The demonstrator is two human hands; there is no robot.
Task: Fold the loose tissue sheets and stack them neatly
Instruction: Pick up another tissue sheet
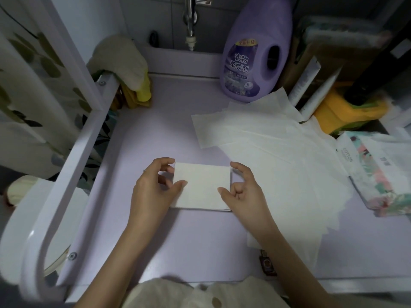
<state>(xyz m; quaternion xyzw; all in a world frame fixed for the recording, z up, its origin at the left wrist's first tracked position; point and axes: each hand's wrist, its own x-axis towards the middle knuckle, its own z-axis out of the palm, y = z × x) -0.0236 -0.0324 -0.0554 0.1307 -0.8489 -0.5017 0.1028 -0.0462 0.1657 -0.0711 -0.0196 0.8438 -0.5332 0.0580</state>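
While left hand (153, 190) and right hand (244, 193) pinch folded tissue (202, 187), loose sheets (278, 156) lie beside — bottle (249, 52) beyond.

Lilac worktop (155, 130), with a white rail (89, 138) along its left edge. Beige cloth (120, 56) draped over the rail's far end, yellow cloth (143, 90) beneath it. Purple softener bottle (255, 52) upright at the back, metal tap (190, 23) to its left. Yellow container (347, 112) far right.

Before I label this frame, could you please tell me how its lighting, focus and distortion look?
Head view: dim, purple-tinted light; folded tissue, left hand and right hand fairly sharp; wide-angle lens bends lines near the edges; top-right clutter dark and soft; no glare on the loose sheets.
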